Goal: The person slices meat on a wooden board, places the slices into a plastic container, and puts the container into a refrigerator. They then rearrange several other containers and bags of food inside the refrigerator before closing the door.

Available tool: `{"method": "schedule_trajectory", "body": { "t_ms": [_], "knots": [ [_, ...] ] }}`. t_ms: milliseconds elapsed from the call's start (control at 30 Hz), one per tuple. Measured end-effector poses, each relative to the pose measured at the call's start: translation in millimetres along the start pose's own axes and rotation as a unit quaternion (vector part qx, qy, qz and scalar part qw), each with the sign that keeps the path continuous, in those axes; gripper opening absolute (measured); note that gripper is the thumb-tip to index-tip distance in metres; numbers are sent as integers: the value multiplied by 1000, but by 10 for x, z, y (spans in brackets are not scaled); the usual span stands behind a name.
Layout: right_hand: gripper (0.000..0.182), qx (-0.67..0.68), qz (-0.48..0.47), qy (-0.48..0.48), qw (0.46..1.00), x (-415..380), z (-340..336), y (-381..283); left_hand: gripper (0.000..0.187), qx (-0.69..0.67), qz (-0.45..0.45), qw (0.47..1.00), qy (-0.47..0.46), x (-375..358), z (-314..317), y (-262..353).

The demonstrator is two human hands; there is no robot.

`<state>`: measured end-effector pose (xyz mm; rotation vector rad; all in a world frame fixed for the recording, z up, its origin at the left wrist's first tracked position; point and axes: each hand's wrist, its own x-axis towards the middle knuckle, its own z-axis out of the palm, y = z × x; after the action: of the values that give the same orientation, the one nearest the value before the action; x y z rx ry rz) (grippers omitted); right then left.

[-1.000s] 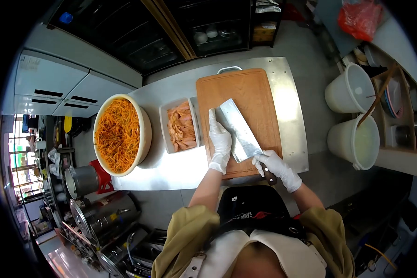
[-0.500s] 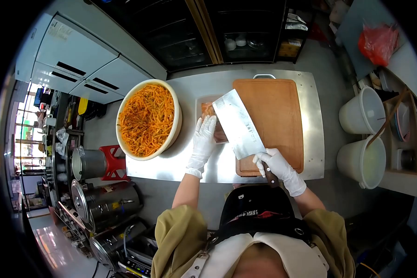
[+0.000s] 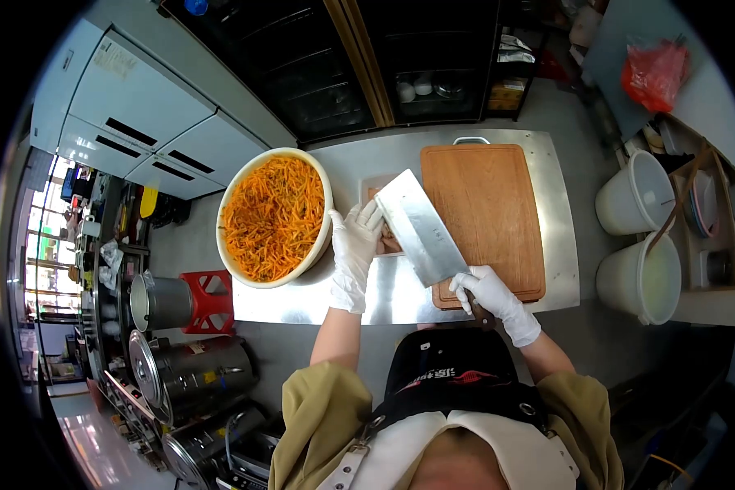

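My right hand (image 3: pixel 493 296), in a white glove, is wrapped round the dark handle of a cleaver (image 3: pixel 420 229). The broad blade slants up and left, partly over the left edge of the brown cutting board (image 3: pixel 486 212) and partly over a clear plastic container (image 3: pixel 373 184). Pinkish pieces of food (image 3: pixel 389 243) show in the container; the blade and my left hand hide much of it. My left hand (image 3: pixel 352 260), also gloved, is open at the container's left side, its fingers stretched towards the blade's upper end and its thumb apart.
A large cream tub (image 3: pixel 327 229) of shredded carrot (image 3: pixel 271 216) stands on the left of the steel table (image 3: pixel 302 309). A red stool (image 3: pixel 210 300) and metal pots (image 3: pixel 196 371) are farther left. White buckets (image 3: pixel 616 282) stand to the right, refrigerators (image 3: pixel 143 94) at the back left.
My left hand has spread its fingers and moved its thumb out to the left, off the food it was over. The cleaver stays in my right hand at much the same slant. The view has shifted slightly.
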<state>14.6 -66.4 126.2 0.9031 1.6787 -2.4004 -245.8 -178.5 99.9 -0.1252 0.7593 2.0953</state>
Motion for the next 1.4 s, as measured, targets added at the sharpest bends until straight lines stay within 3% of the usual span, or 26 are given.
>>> {"method": "schedule_trajectory", "body": {
  "t_ms": [133,233,267,333,367,433,533,600,667,700,733,767,833,900,933,1000,1033,1100,1167,1233,1400],
  "knots": [
    [21,7,10,64,998,-2,-77,-1,85,17,-5,1000,12,-55,-2,126],
    [23,-108,-10,201,974,-72,-261,-1,70,104,-3,991,81,-90,-21,145],
    [26,-335,-116,289,889,50,-492,273,70,102,-6,991,81,-113,-76,134],
    [29,-556,-148,378,725,9,-686,210,47,311,2,942,126,-211,-156,139],
    [29,-557,-147,379,724,14,-780,198,31,291,11,944,154,-307,-135,96],
    [29,-629,-102,421,645,40,-956,205,29,300,5,942,150,-400,-383,45],
    [31,-665,-91,421,610,65,-1116,302,23,265,10,951,158,-649,-559,-2],
    [31,-676,-107,411,602,50,-1222,445,22,226,-13,958,176,-857,-592,-18],
    [32,-665,-121,413,610,83,-1227,555,19,96,5,977,190,-1103,-670,-137],
    [33,-677,-144,390,608,128,-1317,624,20,74,-16,985,153,-1117,-1084,-265],
    [34,-676,-65,356,642,157,-1353,621,22,54,-31,991,118,-1120,-1473,-350],
    [35,-700,-75,341,622,90,-1301,579,22,104,-7,978,182,-1307,-1313,-318],
    [38,-686,-190,328,621,124,-1420,675,23,140,33,950,278,-1727,-1108,-345],
    [33,-718,-149,286,617,163,-1445,551,23,109,62,938,323,-2070,-1087,-418],
    [33,-728,-170,263,610,158,-1333,362,23,88,82,934,338,-2266,-1064,-486],
    [27,-685,-252,217,648,205,-1050,21,23,48,144,914,377,-2648,-1013,-659],
    [20,-678,-346,165,628,307,-1012,-64,22,17,169,905,391,-2829,-985,-793],
    [18,-676,-387,86,622,500,-741,-211,21,-9,207,880,428,-3164,-962,-1116],
    [17,-675,-423,-20,604,645,-496,-226,17,-33,265,835,481,-3475,-909,-1593],
    [15,-618,-460,-99,630,696,-218,-120,17,-79,302,776,548,-3725,-925,-2152],
    [11,-541,-484,-318,610,272,436,465,14,-121,379,652,645,-4615,-583,-3154]
  ]
}}
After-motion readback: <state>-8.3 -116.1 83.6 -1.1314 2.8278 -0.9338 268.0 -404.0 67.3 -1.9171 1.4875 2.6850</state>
